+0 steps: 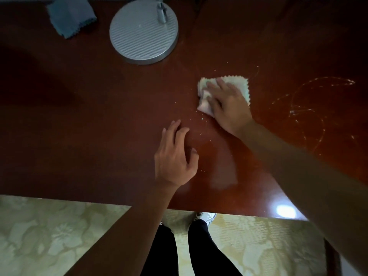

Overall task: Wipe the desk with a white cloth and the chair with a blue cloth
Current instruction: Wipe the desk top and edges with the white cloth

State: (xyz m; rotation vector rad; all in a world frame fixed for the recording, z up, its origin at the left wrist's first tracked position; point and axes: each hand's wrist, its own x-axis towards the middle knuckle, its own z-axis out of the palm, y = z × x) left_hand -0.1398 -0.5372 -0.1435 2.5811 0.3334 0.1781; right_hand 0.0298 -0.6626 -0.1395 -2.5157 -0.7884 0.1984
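Fig. legend. Grip: right hand (227,100) lies palm-down on the white cloth (237,84), fingers spread and nearly flat, pressing rather than pinching; the cloth is bunched under the fingertips on its left side, w/ a pinked edge showing flat toward the far side. Left hand (175,156) holds nothing: fingers loosely bent, fingertips at or just above the table (99,116); contact cannot be told.

Task items: white cloth sits right of centre on the table, well apart from the near edge. Blue cloth (70,15) lies folded at the far left corner, untouched, just left of the round grey lamp base (143,30). No chair in view.

Step in hand (judged): wiping the table top, approx. midway; pale crumbs (203,124) lie between the hands, and looping pale streaks (310,100) mark the right side. To do it well: keep the palm flat w/ even pressure, overlap strokes, carry debris toward one edge rather than scattering it, re-fold the cloth to a clean face, then cover the streaked right area and go round the lamp base.

Pose: right forearm reaches diagonally from the near right corner, wrist about level. Left forearm crosses the near edge, wrist slightly raised. Person stands at the near edge.
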